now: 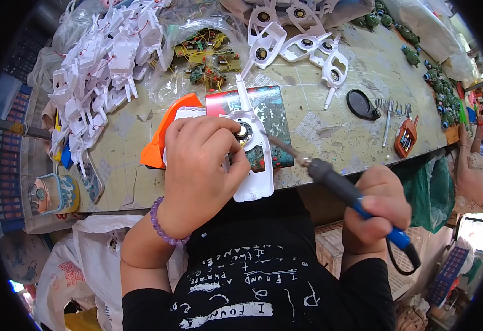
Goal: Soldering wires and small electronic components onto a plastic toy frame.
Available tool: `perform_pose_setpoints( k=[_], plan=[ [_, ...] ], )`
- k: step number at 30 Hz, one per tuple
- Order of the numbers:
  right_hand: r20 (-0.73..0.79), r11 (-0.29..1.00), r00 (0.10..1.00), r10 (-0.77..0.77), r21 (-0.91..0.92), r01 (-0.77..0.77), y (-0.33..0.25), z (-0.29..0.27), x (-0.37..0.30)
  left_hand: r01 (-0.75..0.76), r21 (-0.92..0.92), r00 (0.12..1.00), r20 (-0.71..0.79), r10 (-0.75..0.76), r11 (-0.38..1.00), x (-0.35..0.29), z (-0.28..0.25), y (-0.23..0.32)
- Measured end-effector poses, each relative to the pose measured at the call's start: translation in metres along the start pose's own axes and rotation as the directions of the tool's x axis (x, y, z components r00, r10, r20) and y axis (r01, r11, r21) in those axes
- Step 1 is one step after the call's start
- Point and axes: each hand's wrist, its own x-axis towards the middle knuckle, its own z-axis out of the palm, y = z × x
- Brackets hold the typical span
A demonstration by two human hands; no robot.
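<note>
Black shirt w/ white lettering [252,287] is filling the bottom of my view, forearms coming up either side. My right hand [376,207] is clenching round the blue-and-black soldering iron [352,196], cord looping off below my fist; I'm angling it up-left so the thin tip is reaching toward the work while the hot end stays clear of my fingers. My left hand [200,165], purple bead bracelet [164,223] at the wrist, is grasping the white plastic shell [255,149] and pinning it on the dark mat [272,118] at the near table edge, thumb & fingers curling just beside the small round brass-coloured part [242,132] in the shell, prob. to keep it from shifting under the tip. An orange plastic piece [167,135] is poking out left from under my hand.

Further out on the worn tabletop [357,71]: a black oval dish [361,103], a row of screwdriver bits [393,107] and a small orange case [406,138] lying to my right within easy reach. Far left, a heap of white shells w/ red wires [109,60]; centre back, bagged green circuit boards [208,58]; beyond, more white shells w/ round speakers [296,38]; far right, green toy figures [440,88] lining the edge. Someone else's arm [470,165] is showing at the right rim
</note>
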Motion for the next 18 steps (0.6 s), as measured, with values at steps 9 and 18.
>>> perform_pose_setpoints(
  k=[9,18],
  plan=[
    [-0.862,0.901,0.506,0.043,-0.185,-0.392,0.030,-0.085,-0.010,0.020,-0.001,1.000,0.003,-0.020,1.000,0.001,-0.001,-0.001],
    [-0.854,0.714,0.489,0.178,-0.230,-0.662,0.079,-0.203,-0.008,-0.005,-0.030,1.000,-0.028,0.004,1.000,0.000,-0.001,0.003]
  ],
)
